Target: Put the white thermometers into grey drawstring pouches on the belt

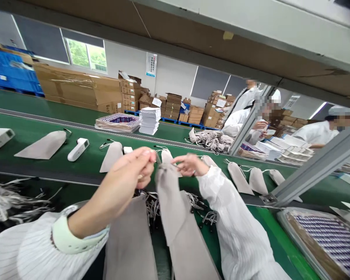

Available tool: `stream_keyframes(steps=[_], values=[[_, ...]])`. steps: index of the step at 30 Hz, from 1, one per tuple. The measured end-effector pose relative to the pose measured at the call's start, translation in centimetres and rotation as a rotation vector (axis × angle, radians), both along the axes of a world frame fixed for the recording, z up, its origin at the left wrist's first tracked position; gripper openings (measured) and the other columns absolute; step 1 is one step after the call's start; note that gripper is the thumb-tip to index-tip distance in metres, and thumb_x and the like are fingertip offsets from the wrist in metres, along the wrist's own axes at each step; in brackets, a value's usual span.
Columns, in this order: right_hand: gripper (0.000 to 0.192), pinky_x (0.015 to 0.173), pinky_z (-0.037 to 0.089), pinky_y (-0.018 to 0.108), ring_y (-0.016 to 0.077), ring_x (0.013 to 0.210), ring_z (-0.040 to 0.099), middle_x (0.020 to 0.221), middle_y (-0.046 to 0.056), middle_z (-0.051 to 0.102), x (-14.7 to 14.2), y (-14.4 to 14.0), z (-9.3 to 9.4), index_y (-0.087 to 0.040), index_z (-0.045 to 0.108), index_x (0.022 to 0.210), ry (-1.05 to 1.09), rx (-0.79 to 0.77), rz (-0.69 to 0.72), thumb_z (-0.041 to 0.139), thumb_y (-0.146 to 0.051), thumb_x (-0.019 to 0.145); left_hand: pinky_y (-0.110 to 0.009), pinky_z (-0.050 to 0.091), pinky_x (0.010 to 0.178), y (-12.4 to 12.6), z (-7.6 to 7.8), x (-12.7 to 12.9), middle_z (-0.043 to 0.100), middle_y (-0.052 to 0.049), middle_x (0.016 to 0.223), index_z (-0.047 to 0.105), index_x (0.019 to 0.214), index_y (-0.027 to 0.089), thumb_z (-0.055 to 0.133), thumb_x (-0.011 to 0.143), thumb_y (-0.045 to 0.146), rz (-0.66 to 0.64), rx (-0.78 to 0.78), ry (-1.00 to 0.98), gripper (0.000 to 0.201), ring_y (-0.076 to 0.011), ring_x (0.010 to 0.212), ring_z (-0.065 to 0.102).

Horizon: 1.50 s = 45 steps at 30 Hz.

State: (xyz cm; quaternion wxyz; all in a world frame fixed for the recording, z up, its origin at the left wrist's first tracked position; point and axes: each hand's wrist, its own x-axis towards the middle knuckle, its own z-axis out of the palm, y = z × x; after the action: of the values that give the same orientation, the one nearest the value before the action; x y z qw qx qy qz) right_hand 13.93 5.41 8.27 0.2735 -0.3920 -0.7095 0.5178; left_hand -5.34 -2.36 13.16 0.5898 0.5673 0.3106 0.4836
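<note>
- Left hand (138, 165) up front, fingertips pinched together on the thin drawstring (158, 157) of a grey pouch (169, 206)!
- Right hand (189, 165) comes in from the other side, fingers bent at the pouch's neck; whether they have hold of a cord, I cannot tell.
- The pouch itself hangs between the two hands, neck up, slightly blurred, its lower part in front of more grey cloth.
- Right below, larger-looking grey pouches lie side by side nearest the wearer, one left (131, 241) and one right (192, 249), with bunched white cords (153, 208) showing between and beyond them.
- Just past the hands runs the green belt (32, 165): single grey pouches lie spaced along it, and on the left a white handheld device (78, 149) sits between two of them.
- Further over, a paper stack (149, 121) stands right beside a patterned tray (119, 120), and a heap of pouches (210, 140) lies to the right.
- Far right, co-workers in white (317, 134) are beyond the slanted metal post (251, 120).
</note>
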Motion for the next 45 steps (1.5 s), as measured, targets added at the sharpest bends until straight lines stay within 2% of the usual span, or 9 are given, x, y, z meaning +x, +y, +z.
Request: stream_keyframes(steps=[2,4,7,10,12,18,29,40,45], values=[[0.065,0.058,0.044,0.022,0.0095,0.061,0.053,0.081,0.0,0.061,-3.3,-2.5,0.3,-0.018,0.053,0.103,0.106,0.019,0.327,0.072,-0.037,0.044,-0.018,0.017,0.038,0.2,0.0,-0.3,0.024,0.007,0.051,0.042,0.069,0.019,0.035,0.086,0.031,0.047,0.094,-0.057,0.022,-0.0061,0.043,0.018],[0.051,0.074,0.044,0.026,0.0126,0.078,0.055,0.087,0.0,0.059,-5.8,-4.1,0.6,-0.018,0.055,0.095,0.233,0.108,0.312,0.071,-0.029,0.049,-0.018,0.021,0.039,0.2,0.0,-0.5,0.028,0.006,0.052,0.042,0.071,0.02,0.034,0.087,0.033,0.061,0.207,-0.048,0.022,-0.0064,0.043,0.024],[0.045,0.079,0.043,0.031,0.0165,0.083,0.056,0.088,0.002,0.059,-5.5,-3.9,1.3,-0.017,0.051,0.098,0.185,0.355,-0.185,0.064,-0.029,0.056,-0.02,0.03,0.048,0.4,-0.4,-0.3,0.036,0.005,0.058,0.043,0.07,0.02,0.034,0.087,0.033,0.139,0.437,0.142,0.023,-0.0081,0.051,0.035],[0.06,0.077,0.042,0.037,0.0235,0.087,0.056,0.091,0.008,0.059,-1.3,-1.1,1.4,-0.017,0.038,0.114,-0.295,0.531,-0.935,0.058,-0.035,0.061,-0.023,0.034,0.055,1.3,-2.3,0.5,0.043,0.003,0.063,0.045,0.068,0.018,0.039,0.085,0.031,0.151,0.641,0.561,0.022,-0.0109,0.06,0.041],[0.06,0.075,0.041,0.041,0.0286,0.087,0.057,0.088,0.012,0.06,1.7,0.9,0.4,-0.013,0.036,0.115,-0.708,0.451,-1.148,0.055,-0.04,0.064,-0.027,0.036,0.064,2.1,-4.4,1.2,0.049,0.0,0.068,0.049,0.068,0.017,0.045,0.082,0.03,0.09,0.809,0.831,0.02,-0.015,0.071,0.045],[0.051,0.073,0.039,0.044,0.0349,0.095,0.053,0.099,0.023,0.055,5.2,3.4,-4.6,-0.008,0.048,0.103,-1.163,0.14,-1.036,0.059,-0.038,0.064,-0.031,0.04,0.066,2.7,-9.4,2.6,0.055,-0.007,0.081,0.057,0.076,0.013,0.053,0.078,0.029,-0.058,0.888,1.26,0.017,-0.0209,0.081,0.049],[0.054,0.085,0.034,0.033,0.0203,0.101,0.047,0.111,0.008,0.05,-4.9,6.3,-7.9,-0.028,0.033,0.126,-0.733,0.605,-0.246,0.05,-0.038,0.076,-0.034,0.039,0.067,1.1,-9.1,2.9,0.054,-0.011,0.087,0.051,0.086,0.01,0.045,0.074,0.004,-0.009,0.864,1.31,0.015,-0.0242,0.083,0.047],[0.045,0.085,0.035,0.041,0.0273,0.1,0.05,0.101,0.014,0.057,-7.2,10.5,-8.8,-0.014,0.05,0.105,-0.432,0.313,-0.569,0.063,-0.028,0.064,-0.035,0.038,0.064,1.7,-10.3,3.0,0.056,-0.007,0.085,0.051,0.081,0.015,0.04,0.078,0.01,0.012,0.859,1.333,0.012,-0.023,0.082,0.045],[0.054,0.071,0.047,0.034,0.0168,0.08,0.06,0.093,0.007,0.061,-5.8,8.7,-6.7,-0.018,0.028,0.123,-0.107,0.235,-0.538,0.05,-0.029,0.075,-0.034,0.038,0.065,0.0,-9.6,3.5,0.055,-0.005,0.079,0.05,0.079,0.018,0.04,0.08,0.014,-0.008,0.891,1.283,0.011,-0.0226,0.082,0.044]])
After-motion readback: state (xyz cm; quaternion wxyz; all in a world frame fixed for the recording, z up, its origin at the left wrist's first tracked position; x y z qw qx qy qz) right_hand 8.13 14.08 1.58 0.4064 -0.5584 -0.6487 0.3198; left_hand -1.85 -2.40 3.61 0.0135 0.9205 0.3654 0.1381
